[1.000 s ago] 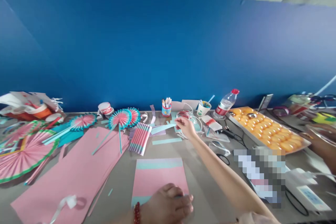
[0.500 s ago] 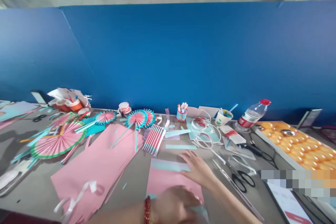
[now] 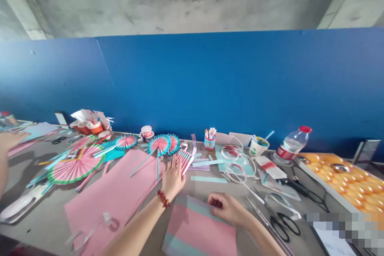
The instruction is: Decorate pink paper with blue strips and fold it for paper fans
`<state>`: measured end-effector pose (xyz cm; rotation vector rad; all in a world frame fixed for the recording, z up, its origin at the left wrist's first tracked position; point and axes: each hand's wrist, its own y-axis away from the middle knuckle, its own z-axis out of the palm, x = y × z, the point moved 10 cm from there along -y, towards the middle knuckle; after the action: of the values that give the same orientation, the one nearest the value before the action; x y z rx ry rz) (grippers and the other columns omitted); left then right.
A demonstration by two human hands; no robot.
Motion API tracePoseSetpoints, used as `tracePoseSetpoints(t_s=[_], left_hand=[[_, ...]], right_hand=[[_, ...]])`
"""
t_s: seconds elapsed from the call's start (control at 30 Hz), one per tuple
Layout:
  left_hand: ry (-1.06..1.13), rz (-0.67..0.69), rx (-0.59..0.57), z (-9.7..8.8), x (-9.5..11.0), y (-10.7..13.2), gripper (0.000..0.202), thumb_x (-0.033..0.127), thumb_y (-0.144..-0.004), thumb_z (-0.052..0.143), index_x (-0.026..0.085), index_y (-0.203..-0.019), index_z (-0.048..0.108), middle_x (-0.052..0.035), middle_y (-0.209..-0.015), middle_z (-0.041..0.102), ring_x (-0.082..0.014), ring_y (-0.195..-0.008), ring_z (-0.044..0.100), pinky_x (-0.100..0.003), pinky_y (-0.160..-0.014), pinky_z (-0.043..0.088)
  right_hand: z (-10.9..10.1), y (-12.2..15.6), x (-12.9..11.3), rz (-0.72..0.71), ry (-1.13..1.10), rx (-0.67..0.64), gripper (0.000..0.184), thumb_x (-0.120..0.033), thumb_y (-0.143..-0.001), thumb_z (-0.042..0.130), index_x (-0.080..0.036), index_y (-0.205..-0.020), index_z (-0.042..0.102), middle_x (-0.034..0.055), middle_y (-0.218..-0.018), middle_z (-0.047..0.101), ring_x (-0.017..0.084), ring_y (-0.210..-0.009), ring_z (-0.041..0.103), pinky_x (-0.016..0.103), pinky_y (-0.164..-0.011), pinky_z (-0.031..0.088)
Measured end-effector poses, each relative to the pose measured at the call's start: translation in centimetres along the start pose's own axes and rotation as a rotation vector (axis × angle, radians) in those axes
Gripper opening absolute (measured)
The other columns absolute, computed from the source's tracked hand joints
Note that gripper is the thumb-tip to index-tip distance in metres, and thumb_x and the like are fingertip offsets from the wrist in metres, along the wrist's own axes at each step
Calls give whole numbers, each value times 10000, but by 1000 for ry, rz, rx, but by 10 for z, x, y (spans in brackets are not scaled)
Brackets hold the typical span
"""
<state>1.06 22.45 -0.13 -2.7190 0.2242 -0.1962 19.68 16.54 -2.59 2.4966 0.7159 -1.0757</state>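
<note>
My left hand (image 3: 173, 178), with a red bead bracelet at the wrist, lies over a pleated striped paper (image 3: 185, 160). Its fingers are stretched out and cover part of the pleats. My right hand (image 3: 226, 209) is at the upper right edge of a pink sheet (image 3: 204, 228) with pale teal bands. The fingers there are curled in, and whatever may be between them is hidden. To the left lies a stack of larger pink paper (image 3: 111, 184). Pink and teal paper rosettes (image 3: 159, 145) on sticks rest at its far end.
Black-handled scissors (image 3: 283, 224), coiled white tape (image 3: 235, 164), a pen cup (image 3: 209, 142), a paper cup (image 3: 258, 146) and a water bottle (image 3: 292, 144) stand or lie rightward. Beyond them is a box of orange balls (image 3: 333, 180). Another person's hand (image 3: 12, 141) shows far left.
My left hand has gone from the near part of the pink sheet up and left onto the pleated paper. My right hand, flat before, now has curled fingers. The camera has tilted up.
</note>
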Motion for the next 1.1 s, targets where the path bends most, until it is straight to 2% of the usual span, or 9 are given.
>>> tracePoseSetpoints(t_s=[0.1, 0.2, 0.3, 0.4, 0.53, 0.7, 0.87, 1.0, 1.1], left_hand=[[24, 49, 33, 1, 4, 0, 669, 95, -793, 510, 143, -1442, 356, -172, -1491, 404, -328, -1196, 530, -471, -958, 463], [63, 57, 44, -5, -1, -9, 690, 59, -791, 481, 184, -1454, 331, -140, -1474, 424, -296, -1248, 499, -442, -980, 456], [59, 43, 48, -13, -8, -25, 681, 100, -806, 510, 193, -1455, 325, -143, -1457, 432, -305, -1290, 460, -433, -988, 449], [40, 14, 32, -16, -14, -37, 577, 237, -839, 565, 164, -1390, 413, -167, -1349, 522, -342, -1221, 502, -455, -957, 453], [31, 1, -5, -16, -18, -42, 458, 366, -852, 591, 163, -1258, 525, -152, -1189, 611, -346, -1144, 528, -469, -943, 438], [52, 102, -70, -13, -8, -40, 323, 242, -839, 597, 212, -1161, 582, -95, -1213, 622, -295, -1164, 518, -431, -970, 414], [72, 141, -77, -15, 1, -43, 145, 147, -860, 539, 209, -961, 622, -66, -968, 679, -256, -981, 611, -413, -910, 425], [101, 137, -26, -25, 5, -46, 118, 155, -880, 519, 208, -936, 608, -43, -885, 682, -221, -872, 635, -342, -806, 452], [114, 132, 25, -40, 3, -55, 130, 170, -908, 491, 209, -979, 592, -38, -889, 681, -201, -833, 640, -309, -752, 462]], right_hand=[[0, 4, 5, 3, -134, -19, 131, -175, -710, 536, -179, -808, 623, -44, -674, 575, 104, -632, 505, 190, -586, 372], [0, 5, 9, 1, -223, -20, 100, -196, -722, 560, -173, -800, 618, -43, -670, 544, 101, -626, 463, 201, -584, 350], [-5, 1, 15, -19, -259, 9, 100, -270, -758, 591, -173, -779, 594, -46, -657, 494, 102, -621, 415, 215, -578, 323], [-11, -2, 22, -43, -297, 63, 175, -348, -792, 594, -175, -777, 572, -49, -661, 459, 106, -629, 389, 225, -589, 312], [-11, 0, 25, -53, -280, 66, 166, -343, -799, 587, -176, -799, 588, -44, -685, 489, 110, -639, 404, 227, -601, 321], [-10, 1, 26, -31, -250, 98, 124, -294, -786, 573, -175, -800, 606, -38, -693, 539, 117, -642, 440, 229, -608, 341], [-11, 1, 27, -25, -243, 128, 102, -264, -774, 565, -175, -789, 610, -38, -683, 553, 118, -636, 452, 228, -602, 343], [-14, 2, 23, -45, -219, 147, 109, -278, -775, 579, -173, -782, 610, -38, -684, 545, 112, -628, 435, 222, -590, 333], [-14, 2, 20, -62, -225, 135, 128, -297, -773, 589, -169, -774, 598, -41, -668, 514, 105, -613, 409, 220, -578, 314]])
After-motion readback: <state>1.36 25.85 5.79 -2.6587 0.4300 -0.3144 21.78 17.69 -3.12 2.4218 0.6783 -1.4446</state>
